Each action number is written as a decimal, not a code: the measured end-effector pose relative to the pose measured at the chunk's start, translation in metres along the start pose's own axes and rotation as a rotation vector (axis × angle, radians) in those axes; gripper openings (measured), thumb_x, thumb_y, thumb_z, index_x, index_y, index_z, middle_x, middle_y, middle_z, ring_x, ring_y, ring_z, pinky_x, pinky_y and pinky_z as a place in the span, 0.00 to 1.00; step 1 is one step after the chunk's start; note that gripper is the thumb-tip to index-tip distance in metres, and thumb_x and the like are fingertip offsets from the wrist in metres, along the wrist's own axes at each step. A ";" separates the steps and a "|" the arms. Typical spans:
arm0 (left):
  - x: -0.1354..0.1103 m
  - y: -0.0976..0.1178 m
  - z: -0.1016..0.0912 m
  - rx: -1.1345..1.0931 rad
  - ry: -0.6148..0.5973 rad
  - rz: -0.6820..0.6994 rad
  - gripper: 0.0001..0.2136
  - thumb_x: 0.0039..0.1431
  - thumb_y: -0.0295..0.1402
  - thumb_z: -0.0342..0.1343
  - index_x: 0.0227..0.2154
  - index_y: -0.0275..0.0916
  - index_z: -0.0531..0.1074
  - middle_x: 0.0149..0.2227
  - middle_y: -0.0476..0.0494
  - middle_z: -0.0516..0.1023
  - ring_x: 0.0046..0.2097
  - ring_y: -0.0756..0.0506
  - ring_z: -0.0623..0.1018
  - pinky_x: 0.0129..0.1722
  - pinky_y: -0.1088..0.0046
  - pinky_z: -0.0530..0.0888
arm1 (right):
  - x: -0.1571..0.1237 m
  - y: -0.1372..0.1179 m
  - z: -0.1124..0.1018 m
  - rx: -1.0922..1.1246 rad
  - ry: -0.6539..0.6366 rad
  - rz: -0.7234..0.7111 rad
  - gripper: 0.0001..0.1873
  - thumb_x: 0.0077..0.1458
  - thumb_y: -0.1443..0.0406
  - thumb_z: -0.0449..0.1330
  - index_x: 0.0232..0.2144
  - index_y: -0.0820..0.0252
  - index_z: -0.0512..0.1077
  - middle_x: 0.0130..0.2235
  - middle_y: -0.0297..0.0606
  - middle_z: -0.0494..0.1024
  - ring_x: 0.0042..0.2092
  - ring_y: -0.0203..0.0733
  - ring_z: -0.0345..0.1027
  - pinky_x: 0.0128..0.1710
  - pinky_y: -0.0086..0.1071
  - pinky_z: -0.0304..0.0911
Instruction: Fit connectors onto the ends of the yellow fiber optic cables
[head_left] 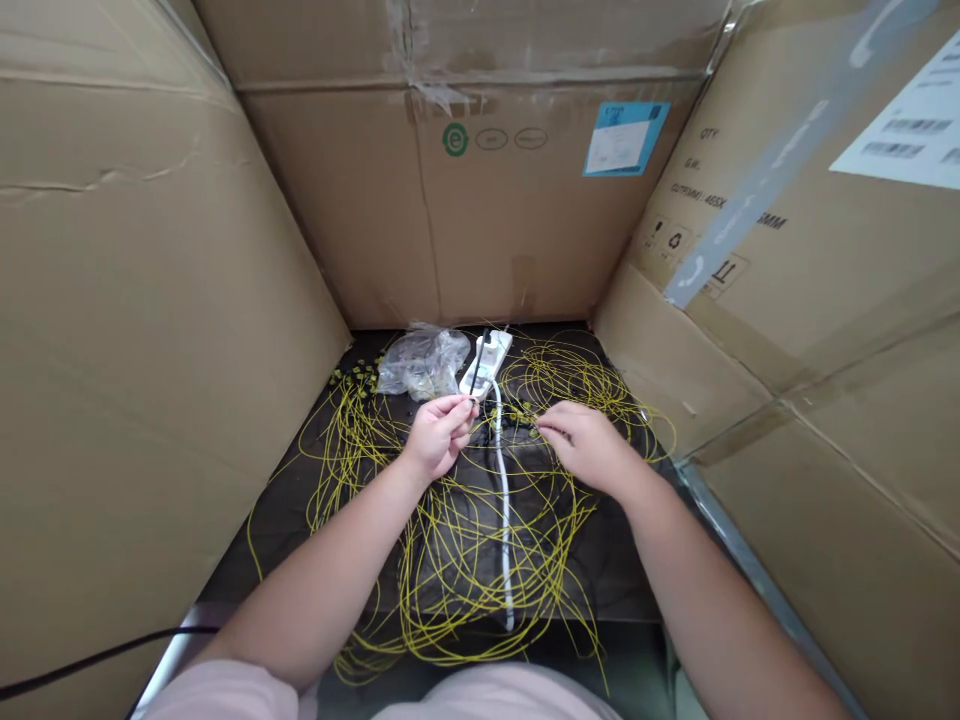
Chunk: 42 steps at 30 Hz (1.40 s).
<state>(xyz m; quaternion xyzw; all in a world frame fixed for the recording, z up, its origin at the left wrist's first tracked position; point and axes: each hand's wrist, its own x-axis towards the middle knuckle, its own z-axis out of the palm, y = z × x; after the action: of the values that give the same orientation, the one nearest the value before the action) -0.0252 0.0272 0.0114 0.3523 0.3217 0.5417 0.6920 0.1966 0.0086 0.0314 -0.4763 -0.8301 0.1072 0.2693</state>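
Yellow thin wires point(427, 645) are spread in tangled loops over a dark tabletop point(622, 575), from the centre to the lower middle of the frame. At the centre, a slim black rod-like piece point(478, 362) is pinched at its lower end between the thumb and forefinger of the left hand point(437, 440); a white oblong power strip point(499, 350) is partly covered by it. Just right of centre, the thumb and fingers of the right hand point(581, 445) are drawn together near small yellow-and-black pieces point(519, 416); whether anything is grasped there cannot be told. A crumpled clear plastic bag point(420, 362) is seen left of the power strip, and a thick white cable point(502, 490) is laid downward between the forearms. The tabletop is enclosed by brown cardboard panels point(510, 240).
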 end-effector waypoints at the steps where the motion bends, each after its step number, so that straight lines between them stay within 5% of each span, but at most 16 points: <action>1: 0.000 0.001 -0.001 -0.005 0.000 -0.001 0.11 0.43 0.33 0.64 0.28 0.31 0.73 0.25 0.47 0.69 0.18 0.61 0.54 0.14 0.85 0.47 | 0.009 -0.003 0.010 -0.031 -0.070 -0.028 0.11 0.55 0.68 0.53 0.34 0.59 0.76 0.35 0.41 0.75 0.39 0.41 0.67 0.42 0.37 0.63; 4: 0.000 0.000 -0.005 -0.004 -0.019 -0.022 0.10 0.44 0.33 0.63 0.29 0.32 0.73 0.25 0.47 0.69 0.18 0.61 0.54 0.15 0.85 0.47 | 0.028 -0.006 0.036 -0.138 -0.199 -0.071 0.11 0.55 0.69 0.53 0.31 0.61 0.76 0.32 0.42 0.73 0.37 0.41 0.65 0.41 0.35 0.61; 8: 0.003 -0.004 -0.008 -0.014 -0.029 -0.053 0.10 0.45 0.33 0.63 0.30 0.32 0.73 0.26 0.47 0.69 0.18 0.61 0.54 0.15 0.85 0.47 | 0.035 -0.003 0.051 -0.181 -0.215 -0.054 0.08 0.54 0.68 0.55 0.30 0.62 0.74 0.31 0.42 0.72 0.36 0.41 0.62 0.40 0.34 0.59; 16: 0.006 -0.005 -0.007 -0.046 -0.032 -0.124 0.10 0.44 0.33 0.63 0.29 0.32 0.73 0.25 0.47 0.69 0.18 0.61 0.53 0.15 0.84 0.46 | 0.031 0.004 0.053 0.002 -0.207 -0.039 0.15 0.55 0.73 0.48 0.36 0.62 0.74 0.32 0.40 0.73 0.36 0.39 0.63 0.41 0.33 0.59; 42: 0.002 -0.005 -0.007 -0.052 -0.071 -0.101 0.08 0.47 0.32 0.62 0.30 0.32 0.73 0.26 0.48 0.69 0.18 0.61 0.54 0.15 0.84 0.47 | 0.029 -0.003 0.062 -0.262 -0.192 -0.080 0.07 0.54 0.69 0.53 0.27 0.62 0.71 0.33 0.40 0.69 0.36 0.40 0.60 0.40 0.32 0.58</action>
<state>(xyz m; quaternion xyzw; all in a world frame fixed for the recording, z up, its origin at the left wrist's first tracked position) -0.0281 0.0295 0.0026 0.3365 0.3003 0.5015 0.7383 0.1482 0.0366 -0.0087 -0.4614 -0.8773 0.0320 0.1285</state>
